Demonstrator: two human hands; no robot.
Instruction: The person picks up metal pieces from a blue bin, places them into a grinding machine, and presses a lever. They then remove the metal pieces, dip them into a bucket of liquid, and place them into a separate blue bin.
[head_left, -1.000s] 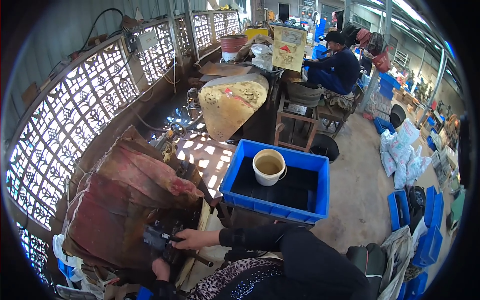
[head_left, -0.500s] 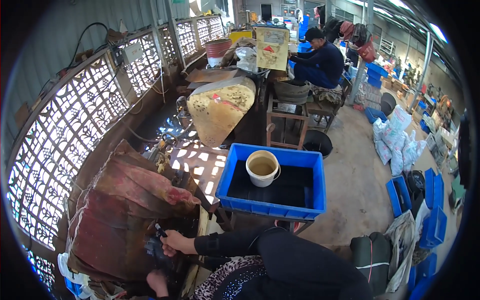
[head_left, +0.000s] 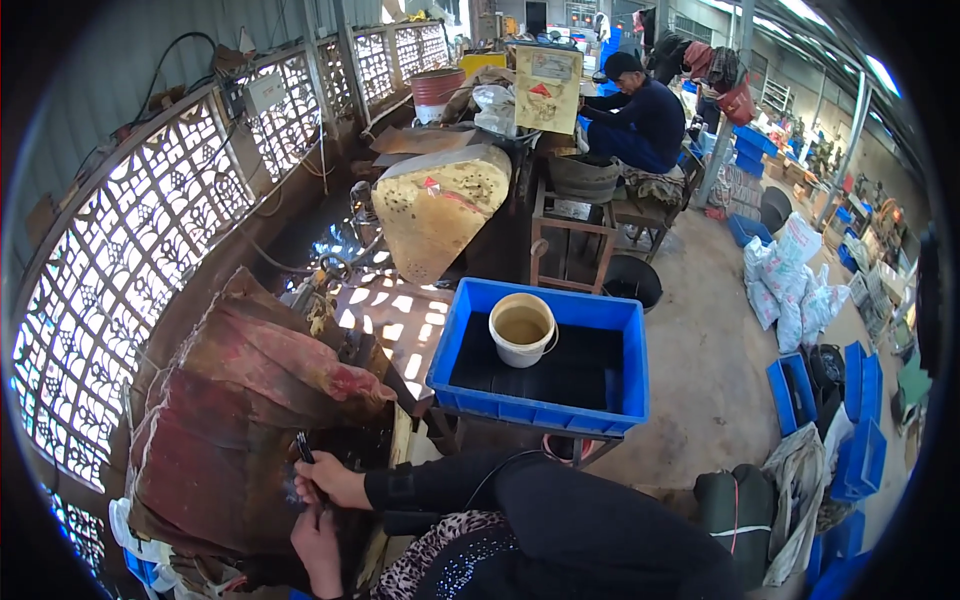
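My right hand (head_left: 332,481), at the end of a black sleeve, is closed around a slim dark piece (head_left: 303,447) with a shiny edge. It points up and away from my fingers; its exact kind cannot be made out. Just below, my left hand (head_left: 318,548) has its fingers curled up close to the right hand. Whatever they pinch, if anything, is hidden. Both hands are at the dark opening beneath a reddish-brown, stained cloth cover (head_left: 220,420) draped over a bench or machine.
A blue tray (head_left: 540,408) on a stand holds a white bucket (head_left: 522,330) of murky liquid and a dark surface. Beyond is a yellowish machine cover (head_left: 440,210). Another person (head_left: 640,115) sits working farther back. White sacks (head_left: 795,270) and blue bins (head_left: 862,455) stand right.
My left hand has risen from the lower edge to meet the right hand. The right hand has shifted slightly left, and the dark piece now points more upright. The view has shifted slightly.
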